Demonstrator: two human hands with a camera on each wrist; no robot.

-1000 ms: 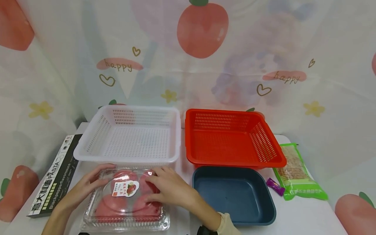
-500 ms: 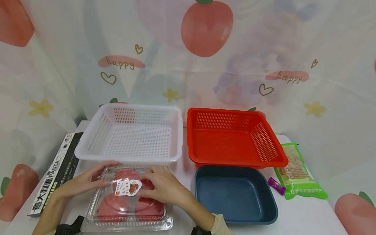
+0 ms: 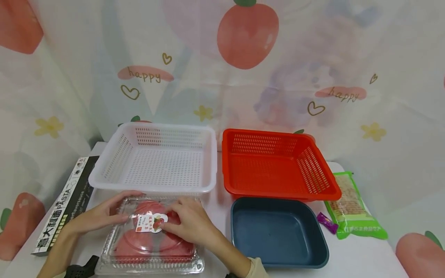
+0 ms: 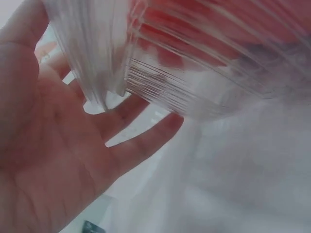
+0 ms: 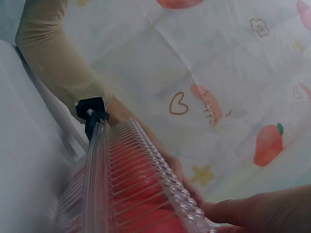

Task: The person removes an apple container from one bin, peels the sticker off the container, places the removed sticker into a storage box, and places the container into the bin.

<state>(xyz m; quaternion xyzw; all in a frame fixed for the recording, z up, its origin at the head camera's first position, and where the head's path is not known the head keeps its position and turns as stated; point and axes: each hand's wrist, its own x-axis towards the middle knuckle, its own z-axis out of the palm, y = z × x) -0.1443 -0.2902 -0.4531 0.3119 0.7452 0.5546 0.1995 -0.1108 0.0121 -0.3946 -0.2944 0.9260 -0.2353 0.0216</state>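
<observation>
A clear plastic clamshell box [image 3: 153, 262] with several large, rounded red pieces inside lies at the front of the table, its lid down. On the lid sits a white label [image 3: 147, 222] with a red fruit picture. My left hand [image 3: 95, 218] lies along the box's left side, thumb at the lid's edge and a finger at the far corner; in the left wrist view its fingers are spread loosely about the edge. My right hand [image 3: 191, 222] touches the lid at the label's right end, thumb and forefinger apart. Its other fingertips are hidden.
Behind the box stands a white basket [image 3: 153, 189], with a red basket [image 3: 281, 193] to its right. A dark blue basin [image 3: 234, 231] is right of the box. A purple wrapped sweet [image 3: 327, 223] and green food packet [image 3: 361, 229] lie far right, a black-and-white pasta box [image 3: 66, 208] far left.
My right hand has slid left across the lid to the label, its fingers drawing closer together. My left wrist has dropped slightly. The box remains in place; the head view has shifted a little.
</observation>
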